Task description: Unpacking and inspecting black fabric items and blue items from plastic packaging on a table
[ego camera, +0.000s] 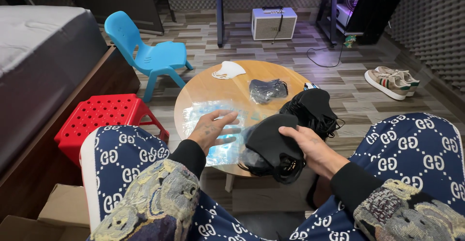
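My right hand (pixel 314 150) grips a bundle of black face masks (pixel 273 141) at the near edge of a small round wooden table (pixel 227 88). My left hand (pixel 213 129) hovers open, fingers spread, over a stack of clear plastic bags (pixel 206 117) lying on the table's near left part. A second pile of black masks (pixel 314 109) rests at the table's right edge. A bagged dark mask (pixel 267 90) lies near the table's middle, and a white mask (pixel 228 70) at its far edge.
A red plastic stool (pixel 104 117) and a blue child's chair (pixel 150 52) stand left of the table, next to a bed (pixel 38 52). A white box-shaped speaker (pixel 274 23) sits on the floor behind. Sneakers (pixel 391 80) lie right. A cardboard box (pixel 53 214) is at lower left.
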